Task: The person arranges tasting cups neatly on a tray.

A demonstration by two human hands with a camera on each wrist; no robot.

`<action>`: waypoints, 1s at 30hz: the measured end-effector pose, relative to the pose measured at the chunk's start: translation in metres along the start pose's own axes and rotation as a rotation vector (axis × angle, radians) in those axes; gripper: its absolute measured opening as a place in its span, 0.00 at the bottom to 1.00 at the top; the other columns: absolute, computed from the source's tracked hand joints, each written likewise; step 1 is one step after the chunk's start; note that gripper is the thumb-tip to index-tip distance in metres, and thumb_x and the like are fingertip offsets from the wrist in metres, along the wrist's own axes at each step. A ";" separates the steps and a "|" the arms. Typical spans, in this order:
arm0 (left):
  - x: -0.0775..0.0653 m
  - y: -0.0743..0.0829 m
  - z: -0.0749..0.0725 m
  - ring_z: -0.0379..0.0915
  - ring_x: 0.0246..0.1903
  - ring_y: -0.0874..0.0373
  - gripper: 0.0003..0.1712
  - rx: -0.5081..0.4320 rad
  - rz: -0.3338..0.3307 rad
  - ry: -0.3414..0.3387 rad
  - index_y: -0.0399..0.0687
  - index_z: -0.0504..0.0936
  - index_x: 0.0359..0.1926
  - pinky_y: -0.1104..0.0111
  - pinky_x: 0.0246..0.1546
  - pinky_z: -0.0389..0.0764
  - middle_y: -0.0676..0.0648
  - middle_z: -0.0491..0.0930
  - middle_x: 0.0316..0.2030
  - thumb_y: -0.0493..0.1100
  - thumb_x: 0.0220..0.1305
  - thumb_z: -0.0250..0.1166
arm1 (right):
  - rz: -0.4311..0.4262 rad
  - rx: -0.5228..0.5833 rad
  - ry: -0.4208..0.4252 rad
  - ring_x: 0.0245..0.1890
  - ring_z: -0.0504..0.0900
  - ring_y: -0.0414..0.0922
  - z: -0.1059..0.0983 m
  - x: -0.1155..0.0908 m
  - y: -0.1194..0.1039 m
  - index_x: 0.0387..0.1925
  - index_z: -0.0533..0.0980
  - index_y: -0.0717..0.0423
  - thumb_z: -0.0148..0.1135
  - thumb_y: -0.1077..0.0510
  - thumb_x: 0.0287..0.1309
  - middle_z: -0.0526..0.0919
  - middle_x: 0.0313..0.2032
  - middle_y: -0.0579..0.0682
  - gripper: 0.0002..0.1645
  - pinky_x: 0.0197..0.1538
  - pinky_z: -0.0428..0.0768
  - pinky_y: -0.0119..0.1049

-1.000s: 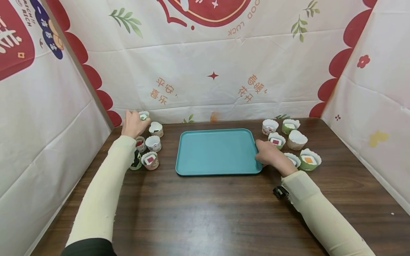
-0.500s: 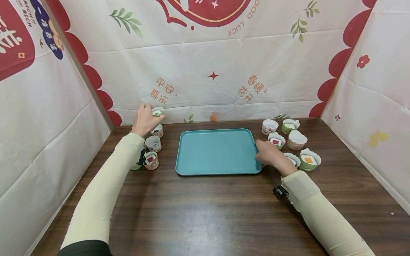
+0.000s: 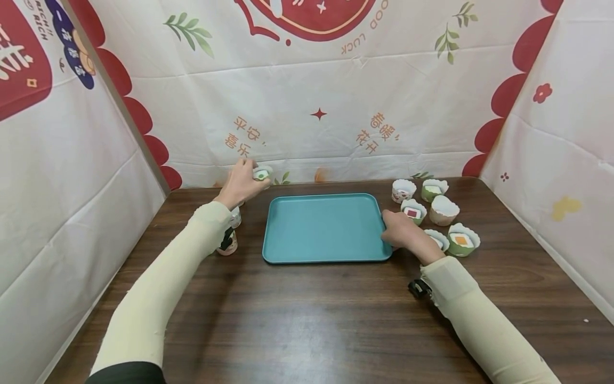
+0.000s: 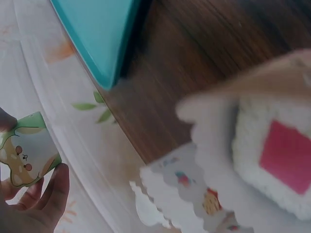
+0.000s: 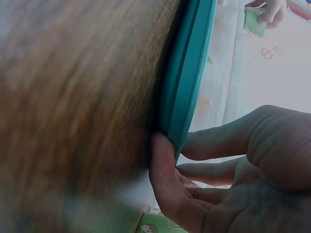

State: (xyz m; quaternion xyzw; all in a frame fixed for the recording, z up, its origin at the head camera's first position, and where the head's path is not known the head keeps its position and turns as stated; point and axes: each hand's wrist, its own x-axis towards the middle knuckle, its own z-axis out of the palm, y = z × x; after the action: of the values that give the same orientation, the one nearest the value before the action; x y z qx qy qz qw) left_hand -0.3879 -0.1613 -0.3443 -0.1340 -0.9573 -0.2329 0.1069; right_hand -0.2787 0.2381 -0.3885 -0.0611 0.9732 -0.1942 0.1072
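My left hand [image 3: 241, 184] holds a green paper baking cup [image 3: 261, 173] up near the table's back edge, left of the tray. Inside the cup sits a white piece with a green centre, like a sushi roll slice. The left wrist view shows fingers and thumb gripping the cup's printed side [image 4: 31, 150]. At the right end of the teal tray [image 3: 326, 229], my right hand [image 3: 403, 230] pinches the rim. Seen from the right wrist, the tray's edge [image 5: 187, 82] lies between thumb and fingers. The tray is flat on the table with a bare surface.
Several paper cups, including a green one with an orange-centred roll [image 3: 461, 240], stand right of the tray. More cups, one pinkish [image 3: 229, 245], stand at the left, partly hidden by my left arm. A printed white cloth [image 3: 297, 122] hangs behind the table.
My left hand has lifted the green cup from the far left group and carried it rightward toward the tray. My right hand and the tray have stayed still.
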 end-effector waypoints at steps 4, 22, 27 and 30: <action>-0.001 0.007 0.006 0.70 0.45 0.43 0.35 -0.017 0.039 -0.051 0.35 0.72 0.64 0.53 0.45 0.78 0.34 0.70 0.59 0.56 0.67 0.64 | -0.009 0.004 -0.001 0.34 0.81 0.54 0.000 0.000 -0.001 0.58 0.67 0.77 0.53 0.70 0.56 0.78 0.43 0.69 0.27 0.25 0.82 0.35; 0.000 0.024 0.035 0.69 0.46 0.45 0.29 0.041 0.118 -0.260 0.37 0.76 0.61 0.53 0.49 0.76 0.37 0.75 0.53 0.54 0.69 0.65 | -0.015 -0.018 -0.006 0.36 0.80 0.55 0.001 0.001 0.001 0.61 0.65 0.79 0.53 0.69 0.56 0.78 0.45 0.71 0.30 0.28 0.80 0.35; -0.002 0.026 0.038 0.69 0.47 0.46 0.28 0.055 0.114 -0.297 0.38 0.76 0.59 0.53 0.49 0.76 0.37 0.75 0.53 0.53 0.69 0.65 | -0.005 -0.030 -0.008 0.37 0.80 0.55 0.000 0.002 0.001 0.61 0.66 0.78 0.54 0.68 0.56 0.78 0.45 0.70 0.30 0.29 0.80 0.35; -0.002 0.025 0.041 0.70 0.49 0.45 0.29 0.055 0.112 -0.313 0.38 0.74 0.61 0.52 0.50 0.78 0.37 0.74 0.56 0.53 0.70 0.65 | -0.007 -0.039 -0.007 0.36 0.80 0.56 0.000 0.002 0.001 0.61 0.66 0.78 0.54 0.68 0.56 0.78 0.45 0.70 0.30 0.30 0.79 0.36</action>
State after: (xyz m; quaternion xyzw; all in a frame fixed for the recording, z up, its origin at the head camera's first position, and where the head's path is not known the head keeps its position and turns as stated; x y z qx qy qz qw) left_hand -0.3839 -0.1206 -0.3696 -0.2189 -0.9592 -0.1766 -0.0270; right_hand -0.2811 0.2387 -0.3895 -0.0671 0.9761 -0.1754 0.1090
